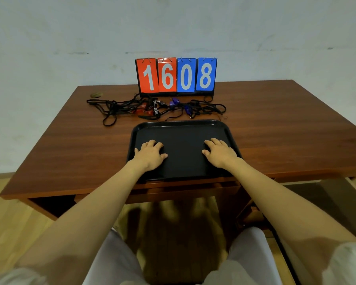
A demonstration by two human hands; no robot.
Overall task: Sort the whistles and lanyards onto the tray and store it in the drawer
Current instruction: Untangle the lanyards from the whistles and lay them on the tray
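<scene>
A black tray lies at the near middle of the wooden desk. My left hand rests palm down on the tray's left part, fingers spread. My right hand rests the same way on its right part. Neither holds anything. Behind the tray lies a tangle of black lanyards with red whistles, black whistles and purple whistles among them. The drawer front sits below the desk edge, under the tray.
A flip scoreboard showing 1608 stands at the back of the desk against the wall. A small brownish object lies at the back left. Wood floor and my knees show below the desk.
</scene>
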